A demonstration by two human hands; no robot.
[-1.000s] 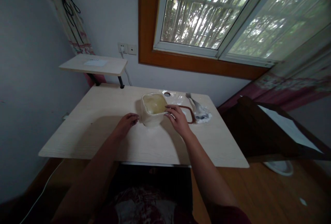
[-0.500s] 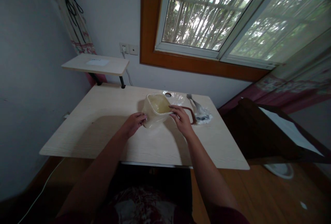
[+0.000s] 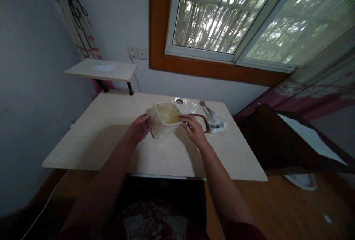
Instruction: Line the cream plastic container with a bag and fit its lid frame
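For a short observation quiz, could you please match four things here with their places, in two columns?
1. Container
2. Black cord
3. Sockets
4. Shelf

A. tied around a curtain
B. raised over the far left of the table
C. between the left hand and right hand
D. on the wall, left of the window

Pairs: 1-C; 2-A; 3-D; 4-B

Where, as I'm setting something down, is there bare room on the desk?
The widest bare patch of desk lies between the shelf and the left arm; another between the right arm, the bag and the desk's right edge. Mid-desk is crowded: the left hand and right hand hold the tub, with the brown ring and bag just right of it.
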